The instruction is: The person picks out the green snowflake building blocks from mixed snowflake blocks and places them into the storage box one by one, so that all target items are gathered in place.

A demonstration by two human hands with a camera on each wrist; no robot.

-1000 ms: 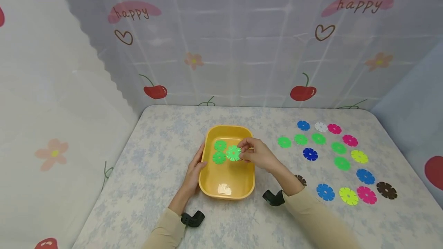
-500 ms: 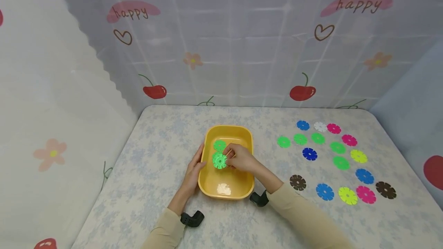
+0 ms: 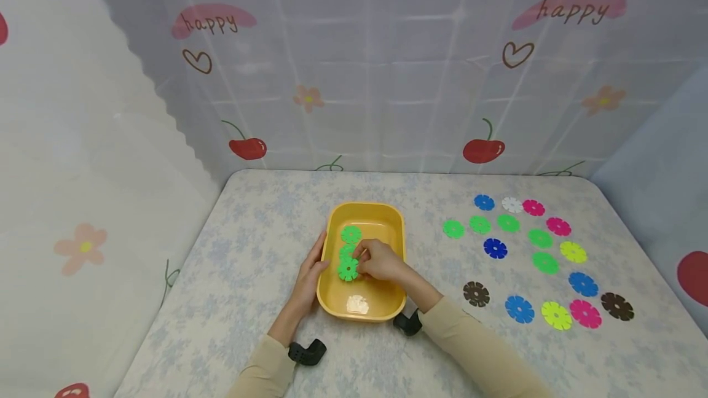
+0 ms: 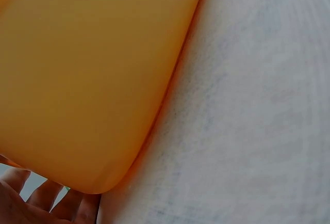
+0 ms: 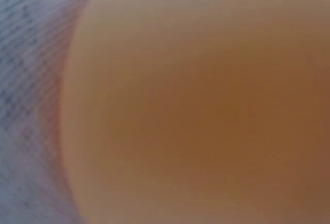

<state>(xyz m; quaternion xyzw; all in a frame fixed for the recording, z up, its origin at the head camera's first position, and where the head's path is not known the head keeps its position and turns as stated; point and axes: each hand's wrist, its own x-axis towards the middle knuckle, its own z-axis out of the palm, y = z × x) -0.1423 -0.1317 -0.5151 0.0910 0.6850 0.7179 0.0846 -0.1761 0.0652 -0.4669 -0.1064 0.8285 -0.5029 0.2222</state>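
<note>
Yellow-orange rectangular plastic tray point(image 3: 395, 217), three bright green plastic flower discs point(image 3: 348, 269) inside; white tablecloth point(image 3: 249, 226) with faint blue-grey floral print; loose flower discs point(image 3: 544, 261) on it green, blue, pink, yellow-green, white, brown; beige sleeves point(image 3: 470, 339); white curtain point(image 3: 387, 78) printed with red cherries, brown hearts, "happy"

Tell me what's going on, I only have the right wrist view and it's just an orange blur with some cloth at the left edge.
Observer: That blur is a yellow tray; the right hand is inside it, pinching a green flower disc.
Operator: Anything else in there?
Observer: Two more green discs lie farther back in the tray.
Operator: And the other hand?
Observer: The left hand rests against the tray's left wall, fingers straight.
</note>
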